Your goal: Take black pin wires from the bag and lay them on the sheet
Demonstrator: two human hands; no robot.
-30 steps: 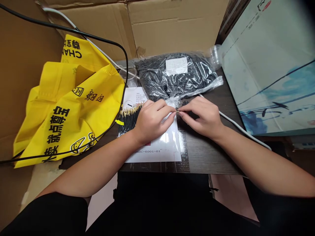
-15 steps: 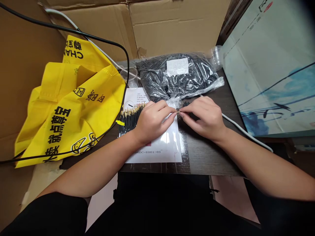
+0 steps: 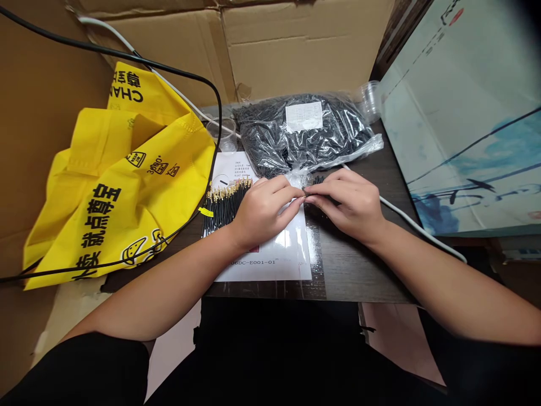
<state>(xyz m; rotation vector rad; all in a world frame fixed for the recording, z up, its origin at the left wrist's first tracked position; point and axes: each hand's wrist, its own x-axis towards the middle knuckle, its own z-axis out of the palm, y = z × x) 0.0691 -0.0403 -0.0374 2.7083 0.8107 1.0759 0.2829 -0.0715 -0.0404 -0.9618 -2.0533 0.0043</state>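
Over the right edge of a printed white sheet [image 3: 287,268], my left hand [image 3: 264,208] and my right hand [image 3: 350,203] meet at the fingertips, both pinched shut. A tiny gold-coloured connector [image 3: 304,196] shows between them, mostly covered by the fingers. My left fingers grip it; whatever else my right fingers pinch is too small to make out. Beside my left hand lies a bundle of thin black cables [image 3: 224,206] with gold-coloured ends, a yellow tag [image 3: 206,212] at its left. Small black pieces [image 3: 318,179] lie just behind my right fingertips.
A clear plastic bag [image 3: 266,138] full of black pieces lies at the back. Clear plastic cups [image 3: 228,135] stand at its left and right. A yellow printed bag [image 3: 169,146] and black cable [image 3: 169,62] occupy the left; a large pale printed box [image 3: 456,141] borders the right.
My fingertips have come closer together, and less of the gold-coloured connector shows between them. The cable bundle and bags stay in place.
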